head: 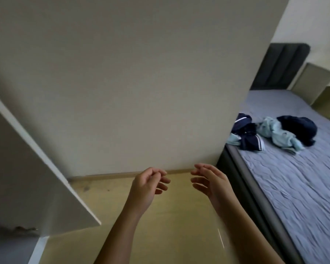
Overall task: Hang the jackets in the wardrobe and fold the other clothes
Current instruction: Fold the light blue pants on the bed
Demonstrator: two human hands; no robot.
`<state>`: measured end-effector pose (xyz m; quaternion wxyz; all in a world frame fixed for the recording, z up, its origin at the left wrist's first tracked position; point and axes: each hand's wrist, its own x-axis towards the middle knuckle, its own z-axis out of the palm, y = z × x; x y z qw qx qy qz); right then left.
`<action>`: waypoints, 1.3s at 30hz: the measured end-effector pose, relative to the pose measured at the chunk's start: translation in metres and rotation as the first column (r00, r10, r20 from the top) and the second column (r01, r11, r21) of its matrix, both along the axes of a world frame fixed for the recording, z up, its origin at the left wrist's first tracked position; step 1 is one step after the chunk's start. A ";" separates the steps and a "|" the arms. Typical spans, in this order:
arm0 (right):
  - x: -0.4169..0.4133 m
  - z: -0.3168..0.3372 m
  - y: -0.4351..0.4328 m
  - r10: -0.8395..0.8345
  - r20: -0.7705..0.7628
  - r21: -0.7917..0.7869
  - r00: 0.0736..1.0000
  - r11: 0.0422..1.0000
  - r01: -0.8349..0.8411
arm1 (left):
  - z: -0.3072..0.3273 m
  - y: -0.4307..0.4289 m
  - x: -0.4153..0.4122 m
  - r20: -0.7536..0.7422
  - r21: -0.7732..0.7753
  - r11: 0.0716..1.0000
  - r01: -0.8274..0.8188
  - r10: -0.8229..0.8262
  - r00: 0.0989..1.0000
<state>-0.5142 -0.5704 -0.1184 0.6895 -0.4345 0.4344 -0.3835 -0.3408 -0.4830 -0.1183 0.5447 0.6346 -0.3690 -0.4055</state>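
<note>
**Left hand (pixel 149 184) and right hand (pixel 211 182) empty; clothes (pixel 274 134) wait on the bed (pixel 293 187)**

Both hands hang out in front of me over the floor (pixel 170 225); they hold nothing, and the fingers are loose and a little bent; a white door (pixel 17 178) stands open at my left, and I think it is the wardrobe's; the clothes lie in a heap on the bed, off to my right and well apart from my hands; I see dark blue bits and a light blue bit, but I cannot tell which is a jacket; I think I am between pieces now; next I must turn right, go to the bed and pick one piece off the heap; I should pull slowly, since the pieces look tangled.
</note>
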 end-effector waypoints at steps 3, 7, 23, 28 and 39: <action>-0.048 -0.008 -0.033 -0.110 -0.013 0.009 0.994 0.994 0.110 | -0.001 -0.048 -0.042 0.002 0.016 0.996 0.093 -0.093 0.996; -0.095 -0.020 -0.074 -0.219 -0.038 0.039 0.975 0.975 0.220 | -0.010 -0.118 -0.086 -0.002 0.034 0.978 0.208 -0.208 0.978; -0.210 -0.024 -0.352 -0.560 -0.129 0.112 0.818 0.811 0.573 | -0.012 -0.495 -0.219 0.002 0.069 0.792 0.606 -0.608 0.794; -0.248 -0.033 -0.413 -0.624 -0.135 0.135 0.770 0.758 0.638 | -0.020 -0.564 -0.267 -0.021 0.087 0.728 0.680 -0.681 0.732; -0.340 -0.070 -0.590 -0.581 -0.153 0.201 0.799 0.774 0.601 | -0.071 -0.729 -0.346 0.057 0.206 0.746 0.633 -0.655 0.753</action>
